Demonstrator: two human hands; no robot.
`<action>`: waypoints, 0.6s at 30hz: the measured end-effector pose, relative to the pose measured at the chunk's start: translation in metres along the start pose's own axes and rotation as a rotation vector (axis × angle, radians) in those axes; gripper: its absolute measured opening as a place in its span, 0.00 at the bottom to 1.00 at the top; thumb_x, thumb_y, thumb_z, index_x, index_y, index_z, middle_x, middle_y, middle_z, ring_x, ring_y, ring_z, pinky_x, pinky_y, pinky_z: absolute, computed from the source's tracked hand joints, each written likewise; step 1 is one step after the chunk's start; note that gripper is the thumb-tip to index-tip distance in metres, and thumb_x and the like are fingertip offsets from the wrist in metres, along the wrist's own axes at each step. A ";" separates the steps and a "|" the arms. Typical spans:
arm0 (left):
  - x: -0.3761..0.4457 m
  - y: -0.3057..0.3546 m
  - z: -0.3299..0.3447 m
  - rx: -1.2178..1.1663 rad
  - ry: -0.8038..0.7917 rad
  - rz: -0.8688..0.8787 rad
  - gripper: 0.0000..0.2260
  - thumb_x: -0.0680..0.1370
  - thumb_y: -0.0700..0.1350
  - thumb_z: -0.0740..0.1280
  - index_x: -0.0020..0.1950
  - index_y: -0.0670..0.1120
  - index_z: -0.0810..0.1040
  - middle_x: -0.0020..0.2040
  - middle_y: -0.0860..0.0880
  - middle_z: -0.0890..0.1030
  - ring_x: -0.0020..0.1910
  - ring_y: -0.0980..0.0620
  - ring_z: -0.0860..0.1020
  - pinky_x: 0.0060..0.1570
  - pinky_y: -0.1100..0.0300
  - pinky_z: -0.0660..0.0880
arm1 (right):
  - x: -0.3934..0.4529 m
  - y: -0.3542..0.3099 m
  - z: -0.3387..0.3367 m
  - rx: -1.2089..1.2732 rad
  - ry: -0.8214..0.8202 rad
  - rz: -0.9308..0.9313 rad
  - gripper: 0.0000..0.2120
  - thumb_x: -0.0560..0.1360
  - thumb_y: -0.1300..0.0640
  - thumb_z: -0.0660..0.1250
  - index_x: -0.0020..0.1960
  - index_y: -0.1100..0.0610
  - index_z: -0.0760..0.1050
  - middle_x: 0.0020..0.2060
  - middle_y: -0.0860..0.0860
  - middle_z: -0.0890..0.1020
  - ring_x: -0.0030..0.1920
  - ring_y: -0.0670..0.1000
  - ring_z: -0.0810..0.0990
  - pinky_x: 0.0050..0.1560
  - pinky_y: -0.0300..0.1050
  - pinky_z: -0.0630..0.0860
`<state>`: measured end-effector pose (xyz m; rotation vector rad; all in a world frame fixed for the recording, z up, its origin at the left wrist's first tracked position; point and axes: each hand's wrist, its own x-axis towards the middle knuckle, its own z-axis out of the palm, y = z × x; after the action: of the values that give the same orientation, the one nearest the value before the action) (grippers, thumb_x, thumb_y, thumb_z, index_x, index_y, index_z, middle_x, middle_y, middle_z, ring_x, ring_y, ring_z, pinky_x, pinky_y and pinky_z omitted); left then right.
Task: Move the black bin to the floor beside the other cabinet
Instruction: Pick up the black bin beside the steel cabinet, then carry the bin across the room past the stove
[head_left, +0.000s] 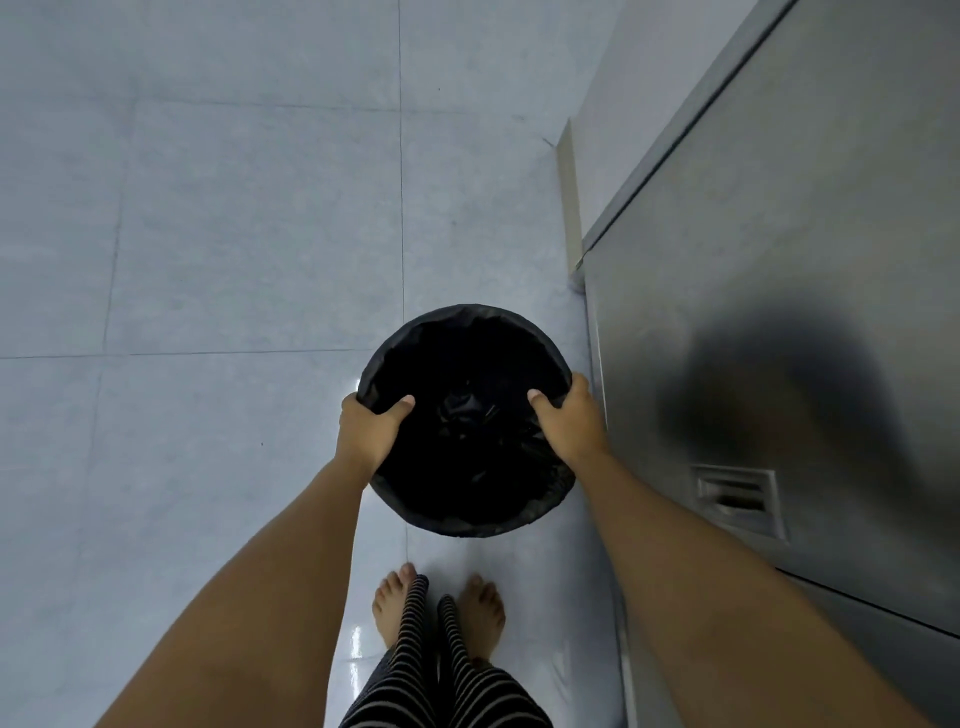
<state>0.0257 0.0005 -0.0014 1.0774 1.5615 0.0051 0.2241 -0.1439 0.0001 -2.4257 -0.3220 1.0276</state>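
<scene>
A round black bin (470, 358) lined with a black bag is seen from straight above, just left of a grey metal cabinet (779, 312). My left hand (369, 428) grips its left rim, thumb inside. My right hand (569, 423) grips the right rim the same way. Whether the bin's base touches the floor is hidden by its own rim.
Pale grey floor tiles (208, 234) spread to the left and ahead. The cabinet's face has a small vent slot (737, 493) low on the right. A white wall with a beige skirting strip (569, 197) stands beyond the cabinet. My bare feet (441, 608) are just behind the bin.
</scene>
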 end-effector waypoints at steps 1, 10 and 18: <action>-0.014 0.011 -0.007 0.001 0.002 0.012 0.33 0.74 0.53 0.72 0.72 0.41 0.64 0.67 0.42 0.75 0.65 0.39 0.76 0.66 0.47 0.72 | -0.012 -0.012 -0.011 -0.003 0.005 -0.006 0.29 0.74 0.41 0.66 0.70 0.54 0.66 0.61 0.53 0.78 0.60 0.58 0.79 0.61 0.57 0.77; -0.143 0.136 -0.088 0.020 0.023 0.141 0.33 0.73 0.56 0.73 0.71 0.41 0.67 0.64 0.42 0.78 0.62 0.40 0.78 0.62 0.49 0.74 | -0.121 -0.130 -0.118 0.026 0.004 -0.063 0.28 0.75 0.43 0.66 0.70 0.55 0.65 0.63 0.55 0.78 0.62 0.60 0.78 0.62 0.56 0.76; -0.217 0.211 -0.149 -0.005 0.043 0.229 0.36 0.70 0.57 0.74 0.70 0.40 0.68 0.63 0.42 0.78 0.60 0.40 0.79 0.62 0.48 0.75 | -0.181 -0.215 -0.173 0.033 0.040 -0.142 0.33 0.75 0.42 0.66 0.73 0.58 0.63 0.65 0.57 0.77 0.63 0.61 0.77 0.64 0.55 0.75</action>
<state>0.0159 0.0667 0.3293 1.2542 1.4668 0.1891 0.2186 -0.0890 0.3255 -2.3534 -0.4534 0.9145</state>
